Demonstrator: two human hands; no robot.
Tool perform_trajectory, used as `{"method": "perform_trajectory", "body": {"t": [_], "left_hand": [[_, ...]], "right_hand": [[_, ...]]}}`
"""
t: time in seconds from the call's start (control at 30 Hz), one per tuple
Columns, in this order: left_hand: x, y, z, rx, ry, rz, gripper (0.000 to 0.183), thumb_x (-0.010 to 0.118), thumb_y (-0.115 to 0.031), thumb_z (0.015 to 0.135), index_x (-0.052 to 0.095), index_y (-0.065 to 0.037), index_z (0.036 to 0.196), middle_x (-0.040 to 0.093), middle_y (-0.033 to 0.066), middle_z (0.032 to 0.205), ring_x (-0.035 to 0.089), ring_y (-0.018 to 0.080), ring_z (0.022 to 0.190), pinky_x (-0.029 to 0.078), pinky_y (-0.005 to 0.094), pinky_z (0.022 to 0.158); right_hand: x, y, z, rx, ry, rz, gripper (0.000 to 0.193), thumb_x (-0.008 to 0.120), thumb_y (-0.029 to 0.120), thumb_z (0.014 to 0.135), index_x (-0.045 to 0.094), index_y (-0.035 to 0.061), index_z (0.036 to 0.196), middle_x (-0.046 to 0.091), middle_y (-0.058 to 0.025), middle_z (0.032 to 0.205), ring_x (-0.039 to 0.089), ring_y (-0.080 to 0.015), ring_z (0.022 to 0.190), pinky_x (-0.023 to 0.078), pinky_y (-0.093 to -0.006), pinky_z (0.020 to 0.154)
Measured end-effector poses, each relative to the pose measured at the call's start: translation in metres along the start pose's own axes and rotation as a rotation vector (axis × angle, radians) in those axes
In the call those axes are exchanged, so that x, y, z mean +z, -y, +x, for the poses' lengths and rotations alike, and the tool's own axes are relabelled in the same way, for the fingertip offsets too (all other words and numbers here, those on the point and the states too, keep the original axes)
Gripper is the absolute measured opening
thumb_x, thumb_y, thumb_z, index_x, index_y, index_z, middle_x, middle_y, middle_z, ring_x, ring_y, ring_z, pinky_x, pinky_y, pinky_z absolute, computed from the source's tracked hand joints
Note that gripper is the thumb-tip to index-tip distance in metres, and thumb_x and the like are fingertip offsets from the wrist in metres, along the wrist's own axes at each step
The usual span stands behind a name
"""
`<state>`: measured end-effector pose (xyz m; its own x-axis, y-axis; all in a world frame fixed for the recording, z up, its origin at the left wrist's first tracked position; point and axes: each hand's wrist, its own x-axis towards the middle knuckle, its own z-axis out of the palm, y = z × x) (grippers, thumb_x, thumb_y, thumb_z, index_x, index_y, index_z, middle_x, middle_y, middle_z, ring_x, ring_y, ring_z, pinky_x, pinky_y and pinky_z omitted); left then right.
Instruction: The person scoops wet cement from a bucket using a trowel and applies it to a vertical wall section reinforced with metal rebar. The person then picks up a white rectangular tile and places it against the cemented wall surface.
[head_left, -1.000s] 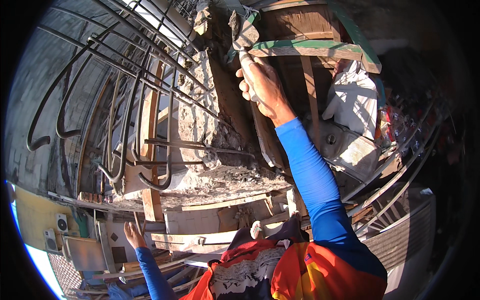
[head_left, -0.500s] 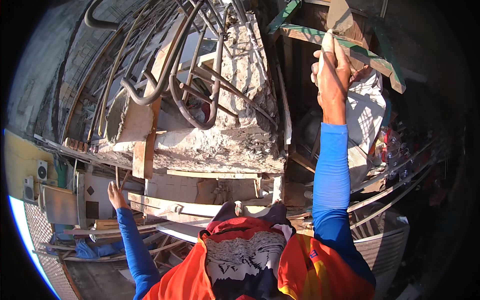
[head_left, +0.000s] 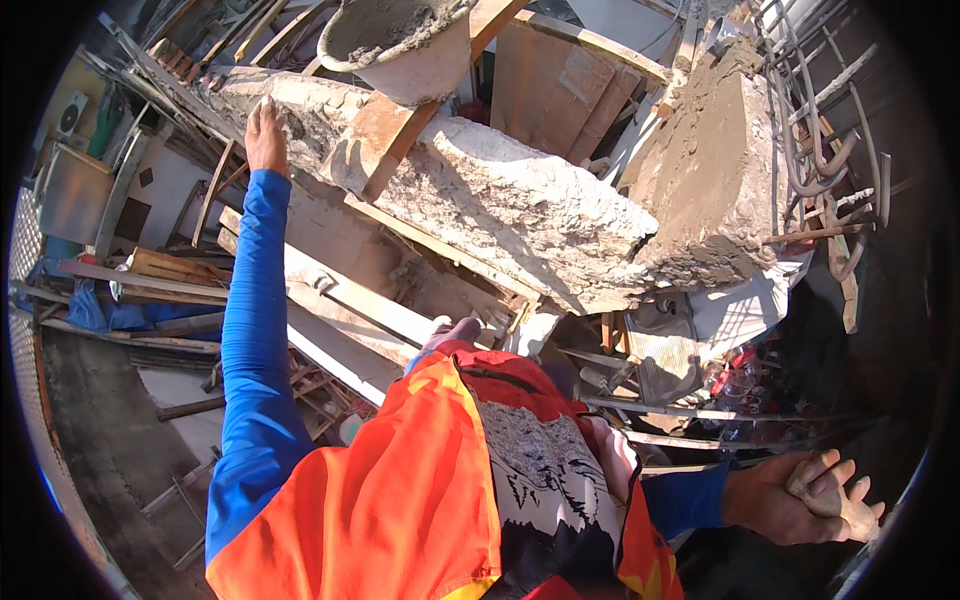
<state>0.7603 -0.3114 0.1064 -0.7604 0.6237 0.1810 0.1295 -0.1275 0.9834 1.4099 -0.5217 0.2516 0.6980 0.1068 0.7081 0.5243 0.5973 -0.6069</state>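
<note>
My left hand (head_left: 266,135) reaches out at the upper left, fingers stretched and close together. It lies over the rough concrete beam (head_left: 520,185); whether it presses on it I cannot tell. To the right of that hand, a mortar-smeared bucket (head_left: 425,62) with grey mortar inside stands by a wooden board (head_left: 395,145) that crosses the beam. My right hand (head_left: 790,497) is low at the far right, with bent, spread fingers and a pale crust on them. I make out no separate object in its palm.
Wet-looking grey mortar (head_left: 690,140) covers the column on the right, beside bent steel bars (head_left: 830,150). Below the beam runs a timber plank (head_left: 375,310) near my feet. Loose boards (head_left: 165,285) and a blue sheet (head_left: 95,310) lie lower left.
The view has swung, bringing the bucket and the mortared column into sight. My left hand has reached farther forward. My right hand has come back from far ahead to the lower right.
</note>
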Motion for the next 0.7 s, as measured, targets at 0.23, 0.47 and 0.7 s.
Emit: {"method": "perform_trajectory", "body": {"t": [0.23,0.47,0.7], "left_hand": [[0.037,-0.016,0.062,-0.069,0.348,-0.098,0.093,0.052,-0.064,0.095,0.031,0.008,0.151,0.040,0.0278,0.152,0.035,0.0410,0.144,0.025,0.0491,0.120],[0.126,-0.027,0.094,-0.325,0.583,-0.418,0.036,0.065,-0.017,0.094,0.062,0.001,0.125,0.068,0.0106,0.117,0.065,0.0191,0.102,0.051,0.0330,0.090],[0.139,-0.051,0.012,0.088,0.581,-0.568,0.041,0.056,-0.007,0.094,0.057,0.006,0.133,0.064,0.0130,0.124,0.059,0.0178,0.112,0.044,0.0293,0.098]], "right_hand": [[0.129,0.069,-0.109,0.415,0.838,0.135,0.061,0.056,0.032,0.099,0.036,0.0040,0.150,0.054,-0.0082,0.092,0.049,-0.0101,0.071,0.041,-0.0234,0.058],[0.309,0.092,-0.120,-0.267,1.673,-0.425,0.039,0.058,0.023,0.100,0.060,-0.0033,0.129,0.067,-0.0234,0.119,0.067,-0.0387,0.095,0.051,-0.0411,0.087],[0.408,0.058,-0.152,-0.578,1.989,-0.840,0.039,0.054,0.026,0.100,0.063,-0.0044,0.123,0.067,-0.0297,0.093,0.064,-0.0474,0.090,0.051,-0.0508,0.086]]}}
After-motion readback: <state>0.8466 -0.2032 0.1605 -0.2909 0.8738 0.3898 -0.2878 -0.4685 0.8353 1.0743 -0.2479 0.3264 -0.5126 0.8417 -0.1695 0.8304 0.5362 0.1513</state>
